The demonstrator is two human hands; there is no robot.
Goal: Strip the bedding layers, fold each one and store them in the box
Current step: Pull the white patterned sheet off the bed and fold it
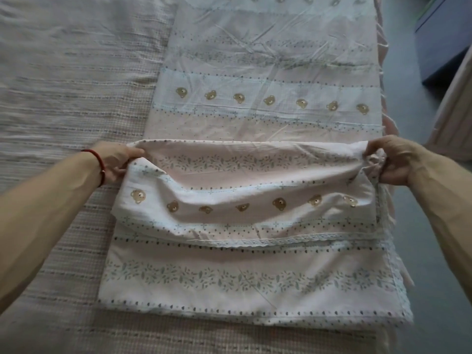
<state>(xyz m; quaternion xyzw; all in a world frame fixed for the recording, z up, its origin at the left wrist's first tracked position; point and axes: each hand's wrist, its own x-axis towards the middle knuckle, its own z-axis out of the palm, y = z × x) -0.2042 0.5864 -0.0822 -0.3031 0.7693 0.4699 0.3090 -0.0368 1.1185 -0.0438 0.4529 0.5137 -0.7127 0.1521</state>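
A pink and white sheet (268, 72) printed with small bears, dots and leaf bands lies as a long strip on the right half of the bed. Its near part is doubled over, and a raised fold (245, 175) hangs between my hands. My left hand (115, 162), with a red cord at the wrist, pinches the fold's left corner. My right hand (393, 159) grips the bunched right corner at the bed's edge. A lace-trimmed hem (255, 242) runs across the layer below the fold.
A beige woven cover (63, 98) spreads over the left half of the bed. Grey floor (434, 226) runs along the right side. A dark blue box-like thing (444, 39) stands at the upper right, with pale pink fabric (454, 111) hanging beside it.
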